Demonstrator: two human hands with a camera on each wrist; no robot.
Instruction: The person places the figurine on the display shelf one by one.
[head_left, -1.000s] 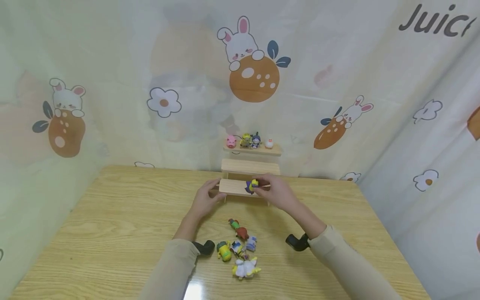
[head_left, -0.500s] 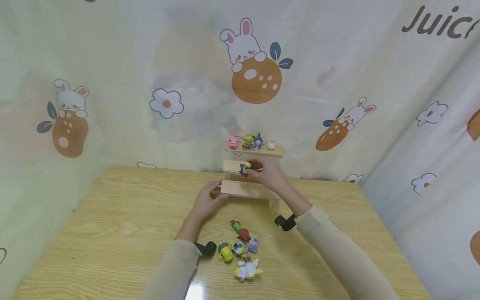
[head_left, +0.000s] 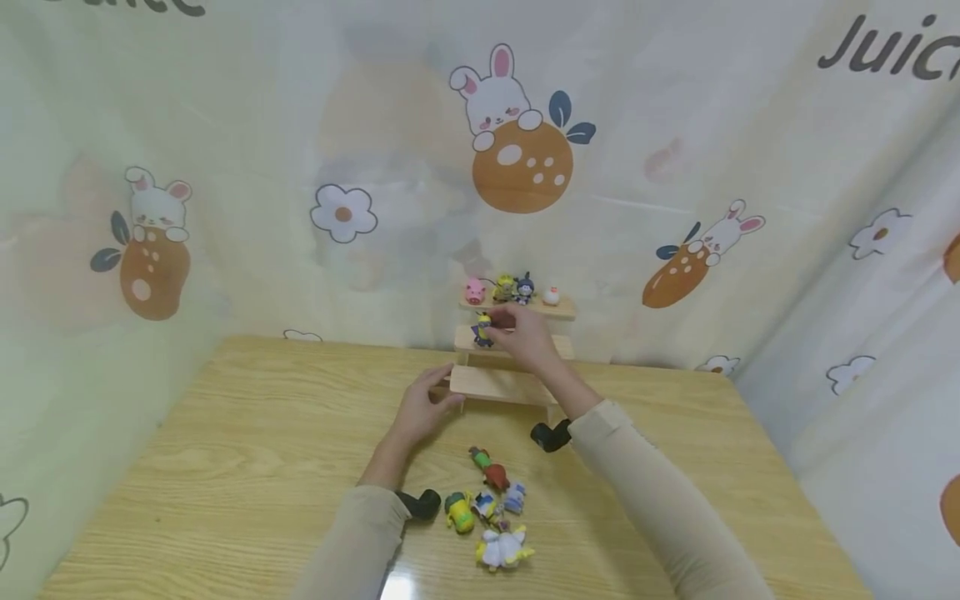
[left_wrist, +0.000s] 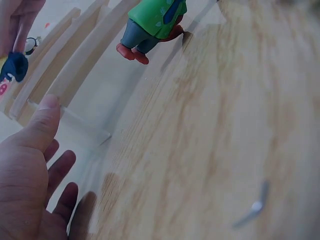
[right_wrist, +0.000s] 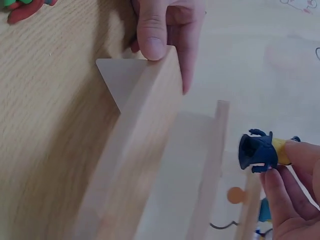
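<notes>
A tiered wooden display stand (head_left: 501,385) stands at the back of the table. My left hand (head_left: 420,410) holds the left end of its lowest shelf, thumb on the front edge and fingers behind, as the right wrist view shows. My right hand (head_left: 522,340) pinches a small yellow and dark-blue toy figure (head_left: 482,330) by its yellow upper part. In the head view the figure overlaps the left part of the middle shelf (head_left: 553,342); in the right wrist view its dark-blue base (right_wrist: 248,151) shows, and thumb and fingers close on the yellow part.
On the top shelf (head_left: 567,310) stand a pink pig (head_left: 475,291), a yellow figure (head_left: 503,288), a dark-hooded figure (head_left: 524,289) and a white figure (head_left: 551,296). Several toys lie in front of the stand, including a green and red figure (head_left: 491,470) and a white and yellow one (head_left: 502,549).
My right hand has lifted the toy figure from over the lowest shelf up to the middle shelf and leftward, turning it upright. The left hand stays at the stand's left end.
</notes>
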